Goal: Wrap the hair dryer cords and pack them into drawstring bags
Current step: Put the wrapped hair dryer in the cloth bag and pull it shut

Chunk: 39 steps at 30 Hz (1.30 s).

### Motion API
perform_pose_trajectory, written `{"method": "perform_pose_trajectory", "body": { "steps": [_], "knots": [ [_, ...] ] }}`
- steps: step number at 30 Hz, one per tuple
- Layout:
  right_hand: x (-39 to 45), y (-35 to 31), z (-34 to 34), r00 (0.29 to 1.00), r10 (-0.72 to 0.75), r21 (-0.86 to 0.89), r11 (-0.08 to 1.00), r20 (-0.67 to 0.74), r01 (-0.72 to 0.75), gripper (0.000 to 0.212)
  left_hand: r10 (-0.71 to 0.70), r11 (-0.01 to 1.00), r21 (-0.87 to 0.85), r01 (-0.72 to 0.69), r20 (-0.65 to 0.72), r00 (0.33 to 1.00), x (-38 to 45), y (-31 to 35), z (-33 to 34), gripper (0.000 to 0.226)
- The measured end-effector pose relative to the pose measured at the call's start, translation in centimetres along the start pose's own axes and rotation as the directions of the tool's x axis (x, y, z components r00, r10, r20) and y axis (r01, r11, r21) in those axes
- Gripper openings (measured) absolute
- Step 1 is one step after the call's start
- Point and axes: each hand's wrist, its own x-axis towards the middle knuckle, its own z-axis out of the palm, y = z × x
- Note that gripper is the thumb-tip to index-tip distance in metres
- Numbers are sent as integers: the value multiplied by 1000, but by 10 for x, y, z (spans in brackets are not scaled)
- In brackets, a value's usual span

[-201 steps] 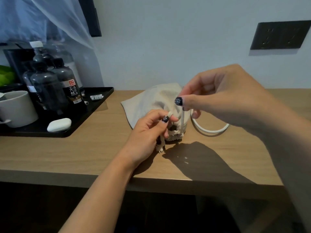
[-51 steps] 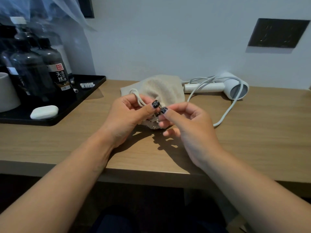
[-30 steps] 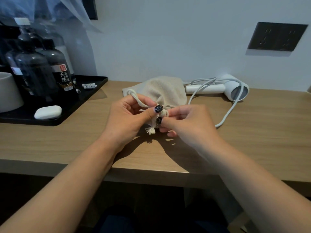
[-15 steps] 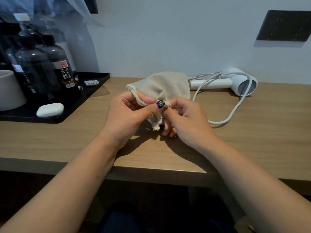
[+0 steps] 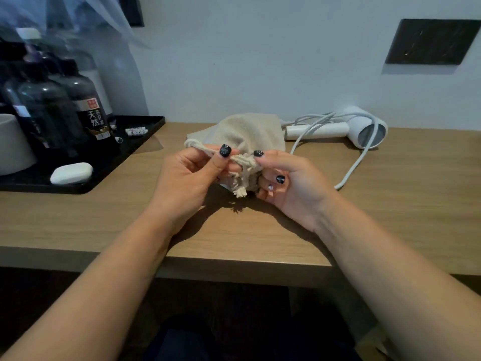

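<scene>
We see the cloth bag (image 5: 247, 131) lying near the middle of the bench (image 5: 390, 204), its gathered mouth toward us and its rounded body bulging away at twelve o'clock. The drawstring (image 5: 243, 160) runs across the mouth, and a frayed end (image 5: 240, 192) hangs below it just above the bench top.

Our left hand (image 5: 187, 178) sits at nine o'clock of the mouth, thumb and forefinger pressed together on the drawstring, with a loop of cord (image 5: 194, 145) standing up behind the knuckles. Our right hand (image 5: 291, 183) sits at three o'clock, its thumb and forefinger likewise clamped on the drawstring, the other fingers (image 5: 279, 179) curled loosely beneath. The two hands are close together, with only a short stretch of string between them.

At two o'clock of the bag, a white hair dryer (image 5: 364, 130) lies on its side near the wall, handle pointing toward the bag. Its white cable (image 5: 356, 162) loops loosely over the body and trails down the bench at four o'clock, unwrapped.

At nine to ten o'clock a black tray (image 5: 145, 126) carries dark bottles (image 5: 78, 115), a white mug (image 5: 13, 147) and a small white case (image 5: 71, 173). A dark wall panel (image 5: 432, 45) hangs at one o'clock.
</scene>
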Motion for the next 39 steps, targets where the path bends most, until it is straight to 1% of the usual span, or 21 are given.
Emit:
{"method": "perform_pose_trajectory", "body": {
  "steps": [2, 6, 9, 11, 13, 14, 16, 18, 19, 21, 26, 29, 32, 34, 37, 39],
  "knots": [
    [4, 4, 0, 996, -41, 49, 998, -83, 45, 3, -54, 999, -5, 54, -1, 999, -1, 1, 2, 24],
    [4, 4, 2, 967, -105, 59, 991, -233, 121, 7, -122, 993, 3, 122, 1, 993, 4, -4, 1, 25],
    [1, 2, 3, 944, -124, 19, 990, -305, 136, 10, -143, 989, -26, 143, -17, 990, 6, -10, -1, 29],
    [0, 3, 3, 931, -130, -30, 991, -342, 127, 9, -153, 987, -58, 150, -54, 987, 7, -13, -3, 33],
    [0, 3, 3, 921, -129, -71, 991, -369, 111, 8, -181, 978, -119, 171, -78, 980, 8, -12, -4, 33],
    [0, 3, 3, 917, -129, -86, 991, -377, 105, 9, -208, 965, -177, 192, -76, 975, 8, -10, -4, 31],
    [-1, 3, 4, 911, -135, -101, 989, -390, 104, 10, -251, 921, -311, 235, -14, 968, 9, -6, -4, 32],
    [-1, 4, 5, 901, -147, -113, 987, -407, 110, 11, -245, 888, -384, 254, 73, 967, 8, -4, -4, 36],
    [-1, 4, 5, 894, -157, -124, 986, -420, 114, 12, -238, 887, -382, 259, 104, 966, 8, -4, -4, 35],
    [-1, 4, 6, 875, -177, -168, 979, -452, 111, 12, -246, 907, -319, 277, 132, 960, 8, -6, -4, 32],
    [-3, 5, 8, 835, -270, -315, 941, -480, 123, 18, -275, 950, -117, 291, 136, 952, 7, -9, 0, 27],
    [-4, 4, 8, 828, -262, -330, 939, -496, 99, 18, -259, 965, -9, 262, 128, 957, 3, -8, 4, 32],
    [-6, 2, 6, 832, -209, -258, 963, -514, 83, 15, -240, 971, 13, 240, 94, 966, -4, -7, 7, 35],
    [-5, 3, 6, 833, -191, -251, 966, -520, 65, 16, -235, 972, 12, 234, 76, 969, -7, -7, 8, 36],
    [-4, 6, 8, 840, -207, -337, 941, -501, 30, 20, -249, 968, -13, 249, -17, 968, -10, -7, 7, 35],
    [-6, 6, 8, 871, -211, -454, 891, -443, -14, 19, -263, 964, -51, 260, -85, 961, -10, -7, 4, 31]
  ]
}}
